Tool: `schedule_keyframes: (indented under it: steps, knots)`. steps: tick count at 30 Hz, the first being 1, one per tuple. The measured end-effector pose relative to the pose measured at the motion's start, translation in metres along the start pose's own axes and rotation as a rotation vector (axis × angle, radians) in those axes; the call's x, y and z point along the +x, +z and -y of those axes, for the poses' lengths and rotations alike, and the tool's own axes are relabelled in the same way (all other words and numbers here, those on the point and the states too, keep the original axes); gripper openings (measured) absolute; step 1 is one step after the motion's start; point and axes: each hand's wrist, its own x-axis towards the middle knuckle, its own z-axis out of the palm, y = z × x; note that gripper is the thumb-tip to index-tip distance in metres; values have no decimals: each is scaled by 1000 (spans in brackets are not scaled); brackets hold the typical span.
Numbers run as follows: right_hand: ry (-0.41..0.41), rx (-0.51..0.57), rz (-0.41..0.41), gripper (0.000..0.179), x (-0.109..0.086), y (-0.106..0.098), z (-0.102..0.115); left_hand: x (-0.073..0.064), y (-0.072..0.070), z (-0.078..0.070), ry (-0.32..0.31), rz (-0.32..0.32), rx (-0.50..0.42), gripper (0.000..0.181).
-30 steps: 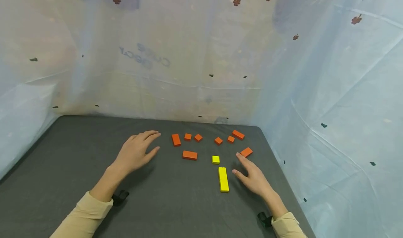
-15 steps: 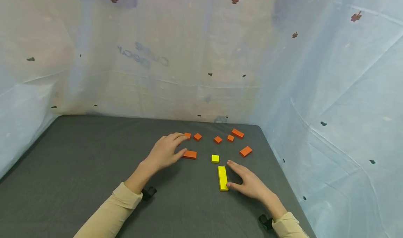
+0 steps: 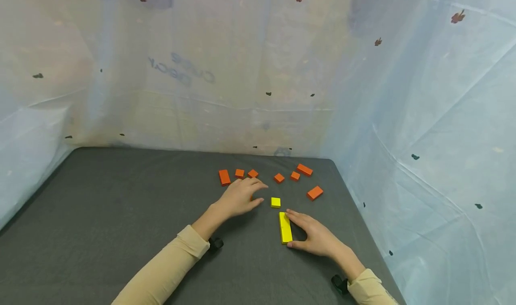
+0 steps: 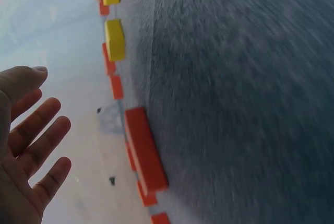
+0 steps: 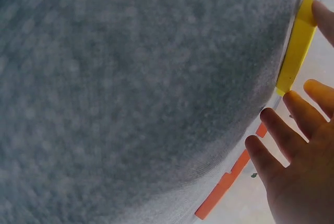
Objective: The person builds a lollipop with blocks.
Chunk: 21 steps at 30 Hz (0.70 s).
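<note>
My right hand [image 3: 316, 238] spans the long yellow block [image 3: 285, 228] lengthwise, thumb at its near end and fingertips at its far end. In the right wrist view the thumb meets one end of this block and the fingers lie by the other. My left hand [image 3: 238, 197] hovers with its fingers spread, nothing held. Under it an orange block is mostly hidden in the head view; the left wrist view shows this orange block [image 4: 145, 151] lying on the cloth, apart from the hand. Between both hands sits a small yellow block [image 3: 276, 202].
Several orange blocks lie farther back, among them an upright-lying rectangle [image 3: 224, 178] at left and another orange rectangle [image 3: 315, 193] at right. A dark grey cloth [image 3: 101, 215] covers the table. Pale plastic sheeting [image 3: 225, 126] hangs behind and at the sides.
My left hand has moved right, over the near orange block. My right hand has shifted left from beside the right orange block to the ends of the long yellow block.
</note>
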Motion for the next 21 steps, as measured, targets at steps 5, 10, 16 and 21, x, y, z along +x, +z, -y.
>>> schedule_keyframes:
  steps: [5,10,16,21]
  knots:
    - [-7,-10,2,80,1,1,-1,15,15,-1,-11,68,-16,42]
    - [-16,-6,6,74,2,1,-1,29,27,0,-25,133,-24,38]
    - [-18,-5,1,73,1,2,-3,42,36,1,-38,218,-56,34]
    - [-9,-12,-9,73,2,3,-4,47,42,-1,-41,248,-59,28]
